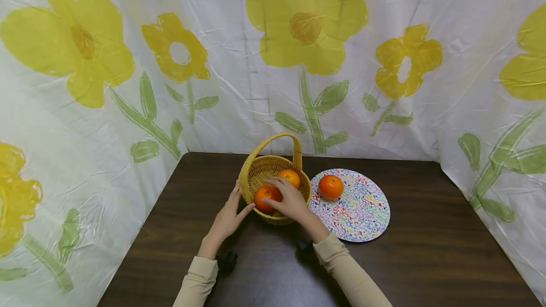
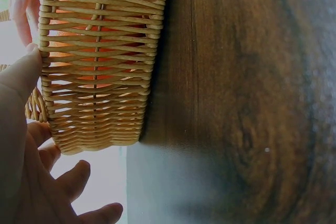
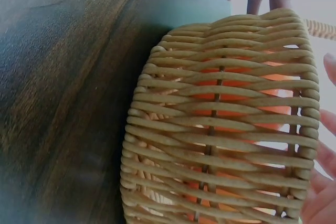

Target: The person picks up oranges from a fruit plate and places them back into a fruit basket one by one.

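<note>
A woven basket point(image 1: 278, 221) with an arched handle stands on the table, two mandarins inside it. My right hand point(image 1: 290, 199) reaches over its near right rim, thumb and fingers around the nearer mandarin point(image 1: 263, 199). Behind that hand lies the other mandarin point(image 1: 289, 177) in the basket. At the basket's left side my left hand point(image 1: 227, 219) touches the rim with spread fingers; in the left wrist view its thumb point(image 2: 26, 72) rests at the rim. The right wrist view shows orange fruit through the weave, and the right hand's fingers are partly hidden behind the basket.
Right of the basket lies a round, colourfully speckled board point(image 1: 362, 212) with one mandarin point(image 1: 330, 187) on it. The dark wooden table point(image 1: 426, 231) ends at a white curtain point(image 1: 239, 108) with painted yellow flowers, behind and at both sides.
</note>
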`<action>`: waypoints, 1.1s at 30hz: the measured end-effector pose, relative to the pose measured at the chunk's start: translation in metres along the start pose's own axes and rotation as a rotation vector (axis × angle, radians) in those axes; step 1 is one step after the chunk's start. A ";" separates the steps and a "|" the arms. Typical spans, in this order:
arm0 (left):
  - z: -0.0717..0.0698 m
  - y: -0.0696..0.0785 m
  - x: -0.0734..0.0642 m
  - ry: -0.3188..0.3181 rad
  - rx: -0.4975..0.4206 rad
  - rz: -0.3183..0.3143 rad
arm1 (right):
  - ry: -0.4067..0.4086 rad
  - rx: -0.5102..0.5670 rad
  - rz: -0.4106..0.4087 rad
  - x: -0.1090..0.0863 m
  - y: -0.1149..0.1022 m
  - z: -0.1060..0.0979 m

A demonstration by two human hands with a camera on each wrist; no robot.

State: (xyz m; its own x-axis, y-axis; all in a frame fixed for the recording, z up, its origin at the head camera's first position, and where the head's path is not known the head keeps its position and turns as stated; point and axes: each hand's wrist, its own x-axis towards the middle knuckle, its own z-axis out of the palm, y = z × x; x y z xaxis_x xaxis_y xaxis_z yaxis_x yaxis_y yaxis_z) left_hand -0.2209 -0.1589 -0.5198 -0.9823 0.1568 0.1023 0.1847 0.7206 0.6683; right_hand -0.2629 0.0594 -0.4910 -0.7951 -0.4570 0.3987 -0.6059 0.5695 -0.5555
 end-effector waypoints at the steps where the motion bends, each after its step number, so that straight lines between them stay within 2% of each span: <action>1: 0.000 0.000 0.000 -0.001 -0.004 0.000 | 0.007 0.000 -0.003 0.000 0.000 -0.001; 22: -0.001 -0.001 0.000 -0.008 -0.001 -0.008 | 0.120 0.022 -0.023 -0.016 0.011 -0.021; 33: -0.002 0.001 -0.001 -0.023 0.000 -0.014 | 0.161 0.018 0.042 -0.027 0.014 -0.036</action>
State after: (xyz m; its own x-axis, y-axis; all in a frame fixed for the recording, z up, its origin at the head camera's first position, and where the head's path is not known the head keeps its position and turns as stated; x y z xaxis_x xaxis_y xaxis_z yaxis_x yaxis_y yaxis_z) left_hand -0.2201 -0.1593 -0.5178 -0.9839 0.1620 0.0759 0.1707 0.7228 0.6697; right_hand -0.2514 0.1044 -0.4831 -0.8146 -0.3172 0.4857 -0.5727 0.5727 -0.5865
